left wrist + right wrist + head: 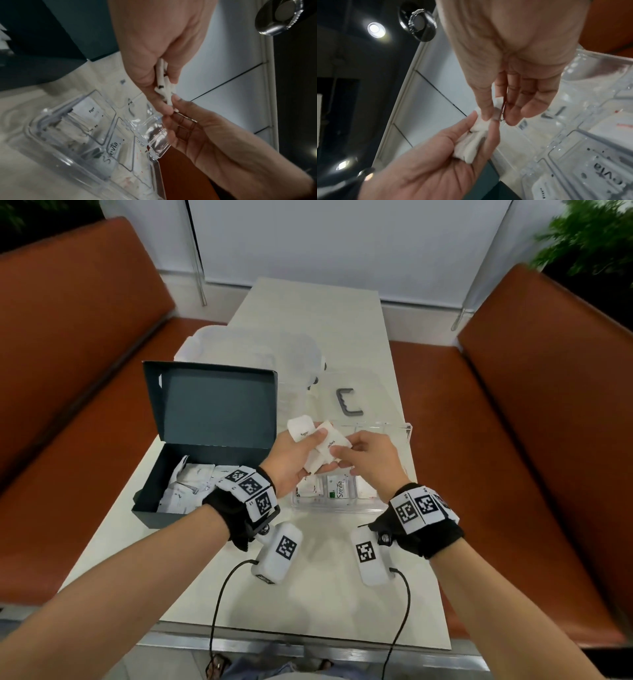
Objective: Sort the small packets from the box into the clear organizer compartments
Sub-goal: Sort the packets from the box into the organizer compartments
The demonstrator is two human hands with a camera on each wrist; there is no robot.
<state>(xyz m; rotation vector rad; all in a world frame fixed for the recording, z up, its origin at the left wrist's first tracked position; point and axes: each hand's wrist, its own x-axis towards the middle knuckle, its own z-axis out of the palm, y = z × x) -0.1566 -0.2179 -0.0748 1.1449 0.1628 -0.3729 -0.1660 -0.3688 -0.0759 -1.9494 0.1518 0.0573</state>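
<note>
Holding a fan of white sugar packets point(317, 445) in my left hand point(291, 463), I pinch one with my right hand point(368, 455). Both hover at frame centre, directly above the clear organizer point(394, 508), whose open compartments lie just below my right hand.

The open box point(205, 474) sits on the table point(308, 594) at the left, packets point(186, 484) inside. The clear organizer point(376, 508) lies just right of it, with a Stevia packet point(337, 487) in a near compartment. A handle point(347, 402) lies farther back.
</note>
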